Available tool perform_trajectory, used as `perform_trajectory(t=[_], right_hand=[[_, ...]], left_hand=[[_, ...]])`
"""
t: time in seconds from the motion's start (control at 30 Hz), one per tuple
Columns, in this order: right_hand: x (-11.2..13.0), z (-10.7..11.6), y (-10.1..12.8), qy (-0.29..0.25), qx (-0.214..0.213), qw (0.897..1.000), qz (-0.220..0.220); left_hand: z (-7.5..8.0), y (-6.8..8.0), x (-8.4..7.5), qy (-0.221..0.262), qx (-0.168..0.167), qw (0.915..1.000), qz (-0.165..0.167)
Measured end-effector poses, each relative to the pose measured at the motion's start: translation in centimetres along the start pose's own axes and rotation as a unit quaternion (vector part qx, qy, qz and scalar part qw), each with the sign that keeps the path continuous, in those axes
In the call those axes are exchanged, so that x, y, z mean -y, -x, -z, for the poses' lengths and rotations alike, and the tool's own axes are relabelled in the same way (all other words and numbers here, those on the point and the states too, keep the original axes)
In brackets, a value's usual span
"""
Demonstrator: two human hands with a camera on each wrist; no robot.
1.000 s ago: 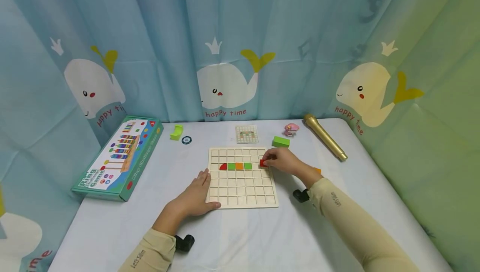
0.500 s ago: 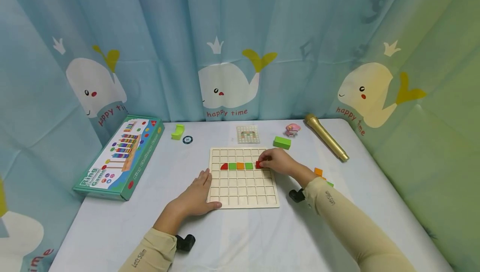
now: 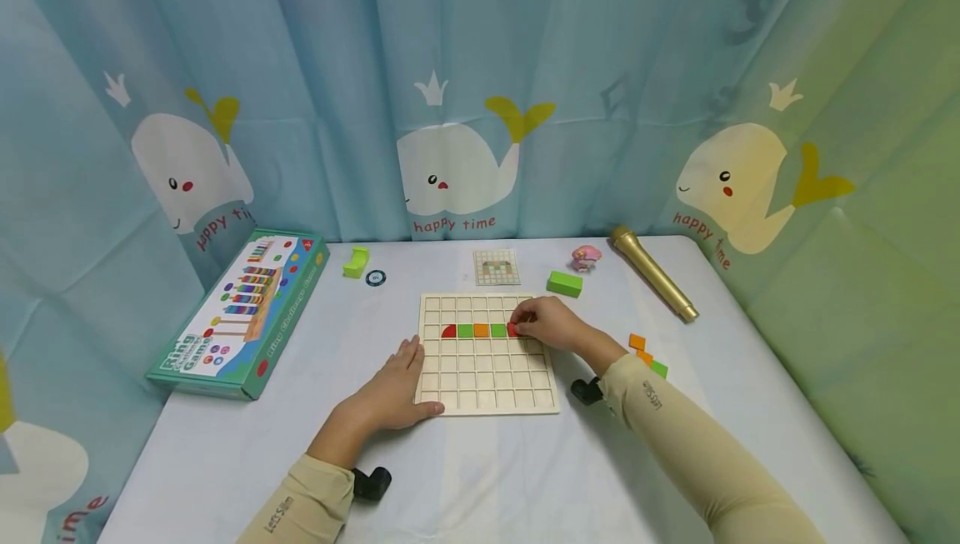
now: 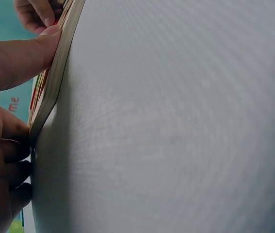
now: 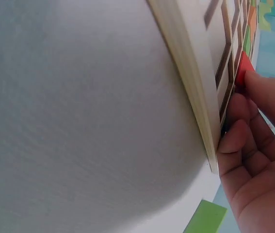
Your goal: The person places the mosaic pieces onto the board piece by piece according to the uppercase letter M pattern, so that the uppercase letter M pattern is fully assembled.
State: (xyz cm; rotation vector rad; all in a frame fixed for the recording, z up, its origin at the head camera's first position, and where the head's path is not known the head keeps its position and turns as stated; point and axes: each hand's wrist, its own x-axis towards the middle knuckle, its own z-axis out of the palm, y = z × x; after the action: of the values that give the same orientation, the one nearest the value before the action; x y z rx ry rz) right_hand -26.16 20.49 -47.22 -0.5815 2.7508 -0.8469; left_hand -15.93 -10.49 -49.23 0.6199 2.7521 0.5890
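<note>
Pale blue curtains [image 3: 322, 69] printed with whales and "happy time" hang behind a white-covered table [image 3: 480, 477]. On it, the red piece [image 3: 512, 330] sits at the right end of a coloured row on the gridded wooden board [image 3: 487, 377], pinched by the right hand [image 3: 551, 323]. A second ago it was over by the board's right edge with a gap before the row; now it has slid leftward and that gap looks closed. The row, judging by this, is one unbroken strip: red quarter-round [image 3: 449, 331], green square [image 3: 466, 331], orange square [image 3: 482, 331], second green square [image 3: 498, 331], then red. Fingers hide much of the end piece, so its full shape and whether it lies flat in its cell cannot be told.

The left hand [image 3: 393, 390] has not moved: it grasps nothing, its extended fingers beside the board's left edge and its thumb at the near edge, probably steadying it.

Beyond the board lies a small pattern card [image 3: 497, 267], with a green block [image 3: 564, 284] to its right near a pink figurine [image 3: 585, 258] and a gold microphone [image 3: 654, 274]. Right of the board, two orange tiles [image 3: 637, 341] and a green tile [image 3: 659, 369], earlier largely covered by the sleeve [image 3: 675, 419], now show. Farther left are a round chip [image 3: 376, 278], a lime-green piece [image 3: 356, 262] and a Ring Challenge Game box [image 3: 247, 311].
</note>
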Motion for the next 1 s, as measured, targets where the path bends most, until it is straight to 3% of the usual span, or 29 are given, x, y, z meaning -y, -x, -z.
perform_trajectory(t=[0.53,0.7,1.0], right_hand=[[0.2,0.0,0.2,0.008,0.006,1.000,0.000],[-0.1,0.6,0.7,0.000,-0.012,1.000,0.011],[-1.4,2.5,2.1,-0.006,-0.042,0.999,-0.018]], left_hand=[[-0.2,-0.1,0.2,0.002,0.001,1.0000,-0.001],[-0.3,-0.1,0.1,0.001,0.001,1.0000,0.000],[-0.1,0.0,0.1,0.000,0.000,1.0000,-0.002]])
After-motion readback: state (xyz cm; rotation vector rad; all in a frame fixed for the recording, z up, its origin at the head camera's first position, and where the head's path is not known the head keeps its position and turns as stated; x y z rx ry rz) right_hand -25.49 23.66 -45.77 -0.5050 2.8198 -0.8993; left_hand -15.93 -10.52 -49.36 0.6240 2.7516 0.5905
